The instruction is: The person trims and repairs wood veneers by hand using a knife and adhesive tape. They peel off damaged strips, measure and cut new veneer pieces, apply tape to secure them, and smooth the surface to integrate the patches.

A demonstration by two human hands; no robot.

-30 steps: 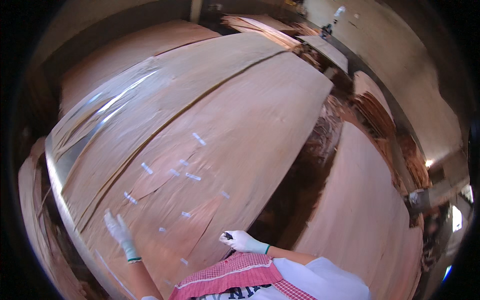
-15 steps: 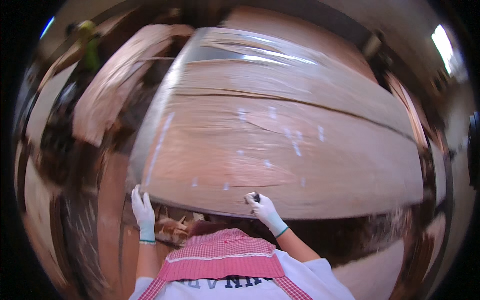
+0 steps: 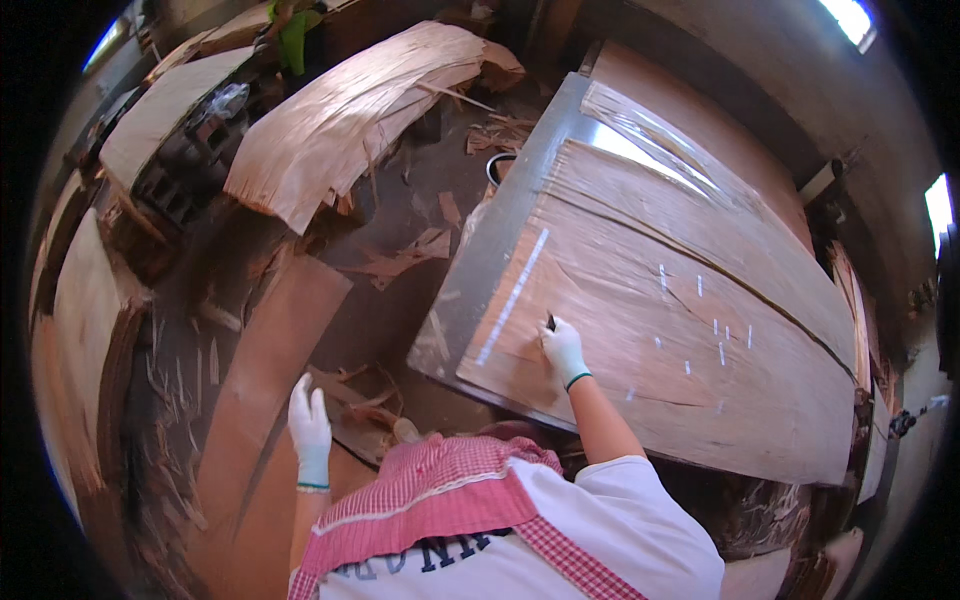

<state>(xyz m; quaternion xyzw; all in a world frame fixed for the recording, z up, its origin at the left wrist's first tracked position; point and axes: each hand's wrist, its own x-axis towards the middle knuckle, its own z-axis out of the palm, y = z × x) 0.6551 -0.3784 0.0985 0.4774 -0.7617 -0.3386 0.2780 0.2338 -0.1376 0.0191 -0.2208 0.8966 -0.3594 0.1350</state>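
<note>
A large brown wood veneer sheet (image 3: 600,330) lies on a grey metal-topped table (image 3: 480,255). Short white tape pieces dot the sheet, and one long white tape strip (image 3: 513,297) runs near its left end. My right hand (image 3: 564,350), in a white glove, is closed round a small black tool whose kind I cannot make out. It is over the veneer, just right of the long strip. My left hand (image 3: 310,432), also gloved, is off the table's near left corner with its fingers stretched out, holding nothing. Below it is a brown veneer piece (image 3: 275,345).
Long veneer sheets (image 3: 360,95) lie in a curved pile beyond the left aisle. Torn veneer scraps (image 3: 400,260) litter the floor. More stacked veneer (image 3: 90,280) stands at far left. A person in green (image 3: 293,40) is at the upper left. Another panel (image 3: 690,130) lies behind the table.
My view has turned left, so the table shows farther right. My left hand has come away from the table's corner. My right hand has moved across the veneer towards the long tape strip.
</note>
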